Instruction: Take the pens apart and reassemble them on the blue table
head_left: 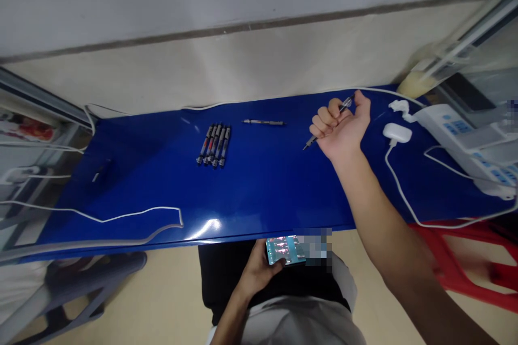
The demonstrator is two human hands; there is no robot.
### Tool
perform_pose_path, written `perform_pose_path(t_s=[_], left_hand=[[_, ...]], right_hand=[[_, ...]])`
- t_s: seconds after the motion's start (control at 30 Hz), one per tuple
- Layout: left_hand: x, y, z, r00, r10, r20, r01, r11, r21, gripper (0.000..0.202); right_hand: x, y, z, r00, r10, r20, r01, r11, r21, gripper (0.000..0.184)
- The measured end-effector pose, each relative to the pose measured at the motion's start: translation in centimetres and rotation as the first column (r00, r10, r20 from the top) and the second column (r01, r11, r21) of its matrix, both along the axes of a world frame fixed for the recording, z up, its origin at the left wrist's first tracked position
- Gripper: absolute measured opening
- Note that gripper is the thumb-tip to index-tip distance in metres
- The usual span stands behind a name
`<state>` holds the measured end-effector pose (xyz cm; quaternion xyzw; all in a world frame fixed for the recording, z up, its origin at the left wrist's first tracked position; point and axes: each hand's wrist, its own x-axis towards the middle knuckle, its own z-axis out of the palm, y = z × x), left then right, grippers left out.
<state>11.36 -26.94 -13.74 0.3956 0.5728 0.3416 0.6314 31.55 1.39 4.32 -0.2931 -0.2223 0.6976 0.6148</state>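
Note:
My right hand (339, 124) is raised over the right half of the blue table, palm turned up, with its fingers closed around a pen (311, 142). The pen's tip points down to the left and its other end shows by the thumb. Low in my lap, my left hand (261, 264) grips a smartphone (281, 250) with a lit screen, the thumb lying on its lower edge. Several pens (214, 144) lie side by side left of the middle, some with red inside. Another pen (264, 122) lies alone to their right, roughly level.
A white earbud case (397, 132) on a cable and a crumpled tissue (400, 109) lie at the right, beside a white power strip (461, 140). A loose white cable (133, 213) crosses the front left of the blue table (263, 188). A red stool (469, 264) stands below right.

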Motion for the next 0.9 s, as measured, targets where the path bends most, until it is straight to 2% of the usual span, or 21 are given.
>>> perform_pose_path(t_s=[0.1, 0.17, 0.27, 0.33, 0.53, 0.73, 0.83, 0.9], left_hand=[[0.0, 0.2, 0.3, 0.997, 0.051, 0.058, -0.047, 0.997, -0.061, 0.059], [-0.1, 0.4, 0.2, 0.990, 0.136, 0.048, -0.130, 0.986, -0.109, 0.053], [-0.2, 0.8, 0.2, 0.958, 0.287, -0.007, -0.281, 0.931, -0.235, 0.054], [-0.2, 1.0, 0.4, 0.943, 0.330, -0.031, -0.324, 0.897, -0.300, 0.058], [0.2, 1.2, 0.9, 0.951, 0.310, 0.008, -0.297, 0.916, -0.270, 0.059], [0.2, 0.7, 0.0, 0.956, 0.292, -0.013, -0.285, 0.921, -0.265, 0.064], [0.1, 0.6, -0.2, 0.951, 0.310, -0.003, -0.296, 0.904, -0.307, 0.069], [0.0, 0.6, -0.3, 0.937, 0.351, -0.005, -0.329, 0.874, -0.359, 0.073]], right_hand=[[0.0, 0.0, 0.0, 1.000, -0.001, 0.000, 0.001, 1.000, 0.005, 0.060], [0.0, 0.0, -0.1, 1.000, 0.004, -0.009, -0.003, 1.000, 0.010, 0.060], [0.1, 0.0, -0.1, 1.000, 0.009, -0.024, -0.008, 1.000, 0.014, 0.059], [0.1, 0.0, -0.1, 0.999, 0.013, -0.038, -0.012, 1.000, 0.024, 0.059], [0.1, 0.0, -0.2, 0.996, 0.033, -0.085, -0.027, 0.997, 0.069, 0.059], [0.2, 0.2, -0.4, 0.996, 0.027, -0.086, -0.021, 0.998, 0.065, 0.059], [0.2, 0.2, -0.4, 0.996, 0.027, -0.089, -0.021, 0.997, 0.069, 0.059], [0.2, 0.1, -0.4, 0.995, 0.032, -0.092, -0.026, 0.997, 0.075, 0.058]])
